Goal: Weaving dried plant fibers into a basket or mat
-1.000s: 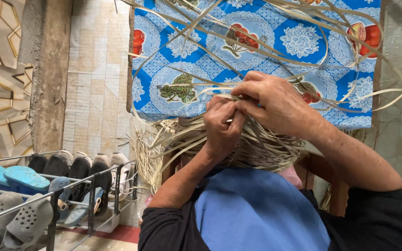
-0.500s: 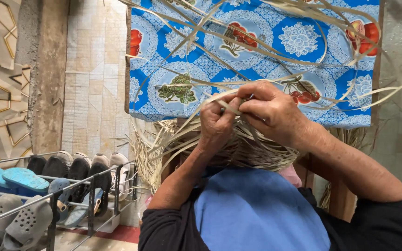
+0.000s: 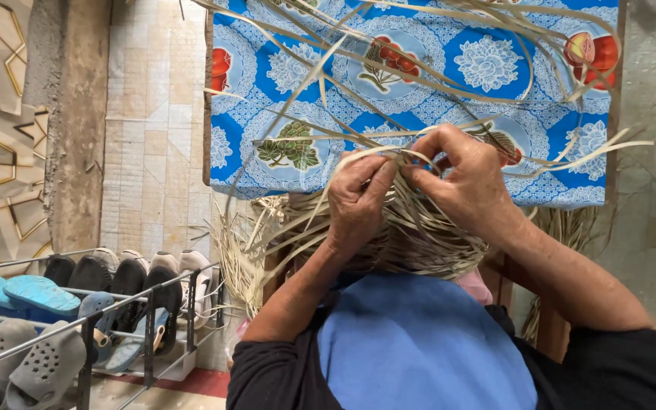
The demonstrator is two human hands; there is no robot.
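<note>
A half-woven piece of pale straw strips (image 3: 419, 247) rests on my lap over a blue cloth (image 3: 419, 342). My left hand (image 3: 358, 199) pinches a few strips at the top edge of the weave. Close beside it, my right hand (image 3: 465, 182) grips other strips, fingers curled over them. Long loose strips (image 3: 419, 83) fan upward and outward from the weave in front of the table. More loose ends (image 3: 241, 250) hang down at the left side.
A table with a blue flowered cloth (image 3: 305, 99) stands right in front of me. At the lower left a metal rack (image 3: 85, 319) holds several sandals and clogs. A tiled wall (image 3: 153, 137) and a concrete pillar (image 3: 77, 121) lie beyond.
Both hands have shifted slightly lower and apart on the weave's top edge, working the strips. The loose strips have swung a little.
</note>
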